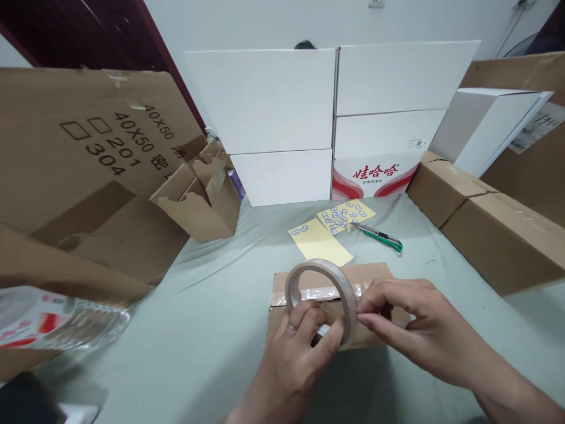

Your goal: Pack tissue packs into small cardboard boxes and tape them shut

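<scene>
Clear packing-tape roll stood on edge in the air between your hands, tilted slightly, its lower edge just above a small cardboard carton. Your left hand had a closed grip on the roll's lower left side, with the fingers curled around the rim and the thumb reaching through toward the core. Your right hand came in from the right, its grip nearly closed, with thumb and forefinger pinched together at the roll's right edge. Exactly what they were pinching there was too small to tell.

A band of clear tape ran across the top of the carton, which lay flat on the pale green cloth covering the surface. Beyond it lay a yellow sheet, and just beside that a second yellow sheet dotted with small white labels. A green-handled utility knife rested with its blade end touching the second sheet.

White cartons were stacked at the back, one showing a red-and-white printed panel. To your left leaned a large flattened cardboard sheet printed "40X50", with a small open cardboard box in front of it and a clear plastic bottle below. Brown cardboard cartons lay along the right side.
</scene>
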Demonstrator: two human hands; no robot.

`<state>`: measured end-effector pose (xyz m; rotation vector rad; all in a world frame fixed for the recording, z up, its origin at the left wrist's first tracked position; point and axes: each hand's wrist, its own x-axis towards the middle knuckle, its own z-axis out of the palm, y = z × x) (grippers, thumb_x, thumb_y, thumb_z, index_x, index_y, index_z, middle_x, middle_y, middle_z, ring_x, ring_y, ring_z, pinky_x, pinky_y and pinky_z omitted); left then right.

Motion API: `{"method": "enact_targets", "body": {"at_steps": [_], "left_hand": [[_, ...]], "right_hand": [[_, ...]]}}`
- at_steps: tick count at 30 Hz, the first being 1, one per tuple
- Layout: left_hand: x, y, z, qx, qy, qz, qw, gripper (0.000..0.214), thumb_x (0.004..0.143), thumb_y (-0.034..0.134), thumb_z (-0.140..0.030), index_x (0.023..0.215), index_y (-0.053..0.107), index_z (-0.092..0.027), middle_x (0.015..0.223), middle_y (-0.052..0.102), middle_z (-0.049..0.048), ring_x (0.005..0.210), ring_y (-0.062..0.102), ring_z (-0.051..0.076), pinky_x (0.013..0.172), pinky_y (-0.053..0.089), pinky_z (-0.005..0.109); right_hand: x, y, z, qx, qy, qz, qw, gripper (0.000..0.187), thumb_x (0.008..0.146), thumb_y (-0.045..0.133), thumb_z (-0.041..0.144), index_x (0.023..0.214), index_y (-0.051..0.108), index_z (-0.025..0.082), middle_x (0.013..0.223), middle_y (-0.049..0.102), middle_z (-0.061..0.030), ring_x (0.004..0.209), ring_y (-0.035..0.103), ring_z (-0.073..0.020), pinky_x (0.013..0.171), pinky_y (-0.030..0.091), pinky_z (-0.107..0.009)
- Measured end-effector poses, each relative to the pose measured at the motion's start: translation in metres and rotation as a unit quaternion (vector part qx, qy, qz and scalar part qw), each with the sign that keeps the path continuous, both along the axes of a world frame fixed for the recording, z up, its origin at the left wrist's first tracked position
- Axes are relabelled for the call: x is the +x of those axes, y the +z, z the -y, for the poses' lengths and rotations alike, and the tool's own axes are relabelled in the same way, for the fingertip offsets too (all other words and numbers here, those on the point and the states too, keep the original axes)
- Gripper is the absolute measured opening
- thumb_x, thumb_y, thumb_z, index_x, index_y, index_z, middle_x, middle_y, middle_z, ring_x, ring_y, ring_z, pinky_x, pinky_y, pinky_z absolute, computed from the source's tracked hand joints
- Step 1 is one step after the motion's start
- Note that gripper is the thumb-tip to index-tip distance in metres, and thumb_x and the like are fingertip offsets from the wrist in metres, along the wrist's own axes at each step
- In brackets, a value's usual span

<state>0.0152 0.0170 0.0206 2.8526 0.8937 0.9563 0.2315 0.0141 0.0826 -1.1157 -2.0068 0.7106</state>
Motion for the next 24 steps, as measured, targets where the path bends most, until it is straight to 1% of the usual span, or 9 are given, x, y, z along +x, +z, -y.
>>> {"method": "enact_targets", "body": {"at_steps": [4,8,11,14,15,17,18,21,24], "left_hand": [[-0.001,-0.001,0.0,0.011,0.002,-0.006,1.0,0.04,0.093,0.031,-0.003,0.122,0.057,-0.014,0.096,0.062,0.0113,0.102,0.053,0.024,0.084,0.052,0.036],[-0.002,-0.001,0.0,0.001,0.001,-0.01,1.0,0.041,0.093,0.033,-0.003,0.125,0.056,-0.014,0.097,0.062,0.0112,0.103,0.053,0.024,0.085,0.052,0.037],[-0.003,-0.003,0.002,-0.02,-0.008,-0.01,1.0,0.04,0.093,0.035,-0.005,0.128,0.054,-0.013,0.099,0.062,0.0116,0.105,0.053,0.024,0.089,0.051,0.039],[-0.005,-0.004,0.003,-0.046,-0.008,-0.002,0.999,0.039,0.093,0.04,-0.006,0.13,0.052,-0.014,0.103,0.062,0.0117,0.108,0.053,0.024,0.094,0.05,0.041],[-0.005,-0.004,0.003,-0.053,-0.007,0.008,0.999,0.039,0.093,0.041,-0.006,0.13,0.052,-0.015,0.103,0.062,0.0115,0.107,0.054,0.024,0.095,0.05,0.042],[-0.005,-0.004,0.003,-0.061,-0.011,0.031,0.998,0.039,0.093,0.042,-0.007,0.13,0.052,-0.015,0.101,0.062,0.0109,0.104,0.055,0.023,0.097,0.049,0.044],[-0.005,-0.004,0.003,-0.063,-0.012,0.04,0.997,0.039,0.093,0.043,-0.007,0.13,0.051,-0.015,0.099,0.061,0.0105,0.103,0.055,0.022,0.098,0.049,0.044],[-0.004,-0.004,0.002,-0.059,-0.013,0.046,0.997,0.039,0.093,0.044,-0.008,0.131,0.05,-0.014,0.099,0.061,0.0104,0.102,0.055,0.023,0.101,0.047,0.045],[-0.003,-0.007,0.003,-0.048,-0.001,0.04,0.998,0.038,0.094,0.044,-0.01,0.131,0.05,-0.013,0.103,0.061,0.0116,0.105,0.053,0.024,0.101,0.046,0.045]], "right_hand": [[0.0,-0.003,-0.001,-0.026,0.015,-0.002,1.0,0.013,0.086,0.059,0.013,0.075,0.061,0.019,0.062,0.06,0.0042,0.055,0.053,-0.0079,0.052,0.043,-0.018],[-0.003,-0.006,-0.004,-0.041,0.026,-0.02,0.999,0.014,0.08,0.057,0.008,0.072,0.056,0.019,0.06,0.056,0.0058,0.052,0.049,-0.0067,0.049,0.04,-0.017],[-0.006,-0.007,-0.006,-0.013,0.032,-0.032,0.999,0.017,0.076,0.055,0.005,0.068,0.052,0.02,0.058,0.052,0.0062,0.051,0.048,-0.0065,0.048,0.039,-0.016],[-0.007,-0.008,-0.005,0.027,0.023,-0.05,0.998,0.016,0.08,0.055,0.007,0.07,0.052,0.02,0.059,0.054,0.0048,0.053,0.049,-0.0075,0.05,0.042,-0.017],[-0.007,-0.009,-0.004,0.036,0.013,-0.06,0.997,0.015,0.082,0.056,0.009,0.073,0.054,0.02,0.062,0.056,0.0038,0.055,0.051,-0.0082,0.052,0.044,-0.017],[-0.008,-0.012,0.0,0.043,-0.006,-0.081,0.996,0.007,0.086,0.059,0.014,0.085,0.058,0.021,0.07,0.06,0.0017,0.061,0.055,-0.0102,0.057,0.049,-0.019],[-0.009,-0.014,0.002,0.046,-0.011,-0.09,0.995,0.008,0.087,0.062,0.017,0.093,0.059,0.022,0.076,0.061,0.0005,0.065,0.058,-0.0114,0.059,0.051,-0.02],[-0.014,-0.022,0.008,0.076,-0.017,-0.103,0.992,0.027,0.087,0.065,0.021,0.113,0.057,0.025,0.087,0.06,-0.0017,0.073,0.06,-0.0137,0.062,0.054,-0.022],[-0.022,-0.03,0.013,0.139,-0.042,-0.087,0.986,0.027,0.089,0.062,0.019,0.115,0.055,0.023,0.084,0.06,-0.0024,0.076,0.061,-0.0154,0.065,0.055,-0.024]]}}
